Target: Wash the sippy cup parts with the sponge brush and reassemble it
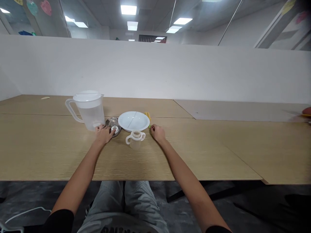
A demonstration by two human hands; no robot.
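Note:
My left hand (103,134) rests on the table with thumb and fingers apart. Its thumb reaches over the edge of a round metal dish (118,133), near a white ring-shaped part (114,129). A small clear dome-shaped piece (113,122) sits in that dish too. My right hand (158,132) is closed, its fingertips at the green end of a slim yellow-and-green item (148,115) that lies partly behind the bowl; the grip itself is mostly hidden. Between my hands, a clear two-handled baby bottle (135,142) stands upright without a lid, in front of a white bowl (133,121).
A lidded translucent pitcher (91,111) stands just beyond my left hand, its handle to the left. A flat pale piece (45,97) lies at the far left. A white partition (155,71) closes off the table's back. Something reddish (306,111) shows at the right edge.

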